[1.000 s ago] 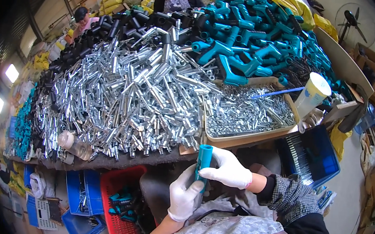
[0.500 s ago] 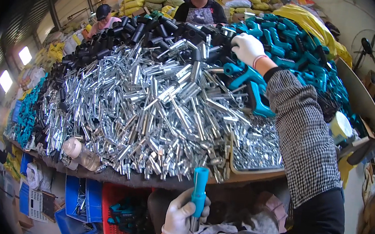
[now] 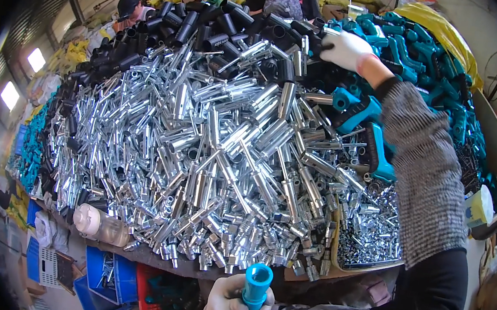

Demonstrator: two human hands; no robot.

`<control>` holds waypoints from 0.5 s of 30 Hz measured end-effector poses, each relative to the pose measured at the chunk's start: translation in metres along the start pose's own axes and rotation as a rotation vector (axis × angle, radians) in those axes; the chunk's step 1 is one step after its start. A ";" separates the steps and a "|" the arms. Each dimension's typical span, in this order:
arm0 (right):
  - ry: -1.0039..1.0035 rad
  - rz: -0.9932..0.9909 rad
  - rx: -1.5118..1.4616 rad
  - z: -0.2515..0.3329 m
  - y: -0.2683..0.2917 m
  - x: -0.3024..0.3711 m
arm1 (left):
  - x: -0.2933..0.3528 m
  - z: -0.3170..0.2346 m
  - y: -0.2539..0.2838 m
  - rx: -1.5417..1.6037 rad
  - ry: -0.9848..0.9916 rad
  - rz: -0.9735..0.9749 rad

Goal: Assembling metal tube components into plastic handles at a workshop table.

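Observation:
Low at the front, my white-gloved left hand (image 3: pixel 225 303) is closed around a teal plastic sleeve (image 3: pixel 256 292), its open round end tilted toward me. My right hand (image 3: pixel 348 51), also gloved in white, stretches to the far side of the heap, fingers curled down where black tubes meet teal parts. What its fingertips hold is too small to make out. Beneath that forearm lie teal tool handles with black grips (image 3: pixel 359 113). A great pile of shiny metal tubes and rods (image 3: pixel 201 144) covers the tabletop between my hands.
Black tubes (image 3: pixel 215 41) line the far side; teal housings (image 3: pixel 417 51) are heaped at far right. A tray (image 3: pixel 339 258) of small metal pieces sits front right. A clear bottle (image 3: pixel 102 225) stands at the left edge, above blue and red crates (image 3: pixel 148 302). Two people work opposite.
The view has tilted and shifted, so the pile appears larger and lower. The sleeve in my left hand now points its open end more toward me. My right hand stays at the far heap.

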State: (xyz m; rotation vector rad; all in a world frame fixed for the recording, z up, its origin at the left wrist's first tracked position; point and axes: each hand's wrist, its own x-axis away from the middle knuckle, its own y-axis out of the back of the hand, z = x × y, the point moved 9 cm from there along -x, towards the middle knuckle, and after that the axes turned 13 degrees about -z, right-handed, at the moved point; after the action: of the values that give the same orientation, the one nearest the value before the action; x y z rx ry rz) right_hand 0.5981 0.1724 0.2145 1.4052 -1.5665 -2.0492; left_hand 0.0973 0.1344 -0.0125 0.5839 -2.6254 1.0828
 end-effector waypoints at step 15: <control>-0.287 -0.213 -1.154 0.046 0.107 0.225 | 0.044 0.036 -0.032 -0.016 -0.059 -0.025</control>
State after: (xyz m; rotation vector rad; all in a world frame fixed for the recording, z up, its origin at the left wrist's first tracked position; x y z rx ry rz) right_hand 0.4050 0.0117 0.1789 0.8264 -0.0738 -2.6077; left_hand 0.0698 0.0762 -0.0015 0.6531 -2.6669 1.0523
